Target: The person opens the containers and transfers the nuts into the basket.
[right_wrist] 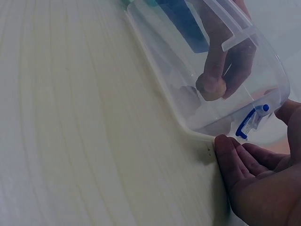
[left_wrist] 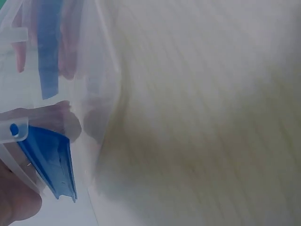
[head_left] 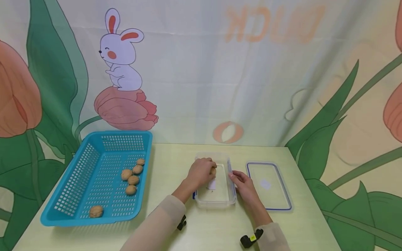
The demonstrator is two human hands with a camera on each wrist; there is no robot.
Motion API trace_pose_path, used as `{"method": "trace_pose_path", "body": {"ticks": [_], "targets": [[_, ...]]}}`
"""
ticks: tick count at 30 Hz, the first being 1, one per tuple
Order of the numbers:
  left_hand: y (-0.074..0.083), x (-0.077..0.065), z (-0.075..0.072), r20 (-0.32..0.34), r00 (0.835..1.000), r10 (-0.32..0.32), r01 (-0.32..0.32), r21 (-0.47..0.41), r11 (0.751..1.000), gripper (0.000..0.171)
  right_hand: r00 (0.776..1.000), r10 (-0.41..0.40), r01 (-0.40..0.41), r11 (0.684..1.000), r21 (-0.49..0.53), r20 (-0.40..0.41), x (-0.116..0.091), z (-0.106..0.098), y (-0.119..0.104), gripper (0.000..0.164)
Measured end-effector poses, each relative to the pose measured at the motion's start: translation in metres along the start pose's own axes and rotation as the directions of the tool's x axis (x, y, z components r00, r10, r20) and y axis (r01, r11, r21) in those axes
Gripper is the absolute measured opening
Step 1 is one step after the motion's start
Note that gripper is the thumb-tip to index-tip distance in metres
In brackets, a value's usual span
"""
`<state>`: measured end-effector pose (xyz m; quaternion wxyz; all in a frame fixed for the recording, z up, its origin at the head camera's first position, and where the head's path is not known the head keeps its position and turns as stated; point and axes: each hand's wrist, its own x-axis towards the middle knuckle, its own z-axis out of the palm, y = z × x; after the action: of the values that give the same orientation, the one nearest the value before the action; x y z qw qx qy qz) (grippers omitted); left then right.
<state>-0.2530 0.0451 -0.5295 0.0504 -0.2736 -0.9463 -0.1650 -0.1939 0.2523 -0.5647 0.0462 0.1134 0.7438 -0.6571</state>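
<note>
A clear plastic food box (head_left: pixel 230 199) with blue side latches stands lidless on the table. My left hand (head_left: pixel 201 172) reaches down inside it and pinches a walnut (right_wrist: pixel 210 88) low over the box floor, as the right wrist view shows through the wall. In the head view the hand covers most of that walnut. At the box's right side, my right hand (head_left: pixel 246 186) holds the wall, thumb at the rim and fingers (right_wrist: pixel 230 157) against the outside. A small pale label (head_left: pixel 211 184) shows on the box floor.
A blue perforated basket (head_left: pixel 146 181) on the left holds several walnuts (head_left: pixel 133 180), one of them apart near its front edge. Right of the box lies its clear lid (head_left: pixel 279 197) with a blue seal. A printed curtain (head_left: pixel 188 87) hangs behind the table (head_left: pixel 216 230).
</note>
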Motion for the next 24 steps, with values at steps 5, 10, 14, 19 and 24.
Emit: {"method": "trace_pose_path", "body": {"ticks": [5,10,14,19,24], "targets": [[-0.007,0.000,-0.002,0.002,1.000,-0.014,0.014,-0.195,0.981,0.033,1.000,-0.002,0.001,1.000,0.014,0.009,-0.001,0.001,-0.001,0.057],[-0.013,0.001,-0.010,0.029,0.998,0.047,-0.036,-0.289,0.957,0.035,1.000,-0.002,0.001,1.000,0.018,0.016,-0.002,0.000,-0.003,0.058],[-0.013,-0.004,-0.023,0.046,0.994,0.097,-0.078,-0.302,0.950,0.035,1.000,0.011,-0.011,1.000,0.005,0.014,-0.002,-0.001,-0.002,0.059],[-0.013,-0.021,-0.053,0.015,0.994,0.110,-0.098,-0.345,0.933,0.033,1.000,0.017,-0.017,1.000,-0.002,0.011,-0.002,-0.001,-0.004,0.056],[-0.018,-0.048,-0.085,-0.048,0.996,0.074,-0.087,-0.419,0.904,0.034,1.000,0.019,-0.019,1.000,0.015,0.007,-0.003,-0.001,-0.005,0.057]]}}
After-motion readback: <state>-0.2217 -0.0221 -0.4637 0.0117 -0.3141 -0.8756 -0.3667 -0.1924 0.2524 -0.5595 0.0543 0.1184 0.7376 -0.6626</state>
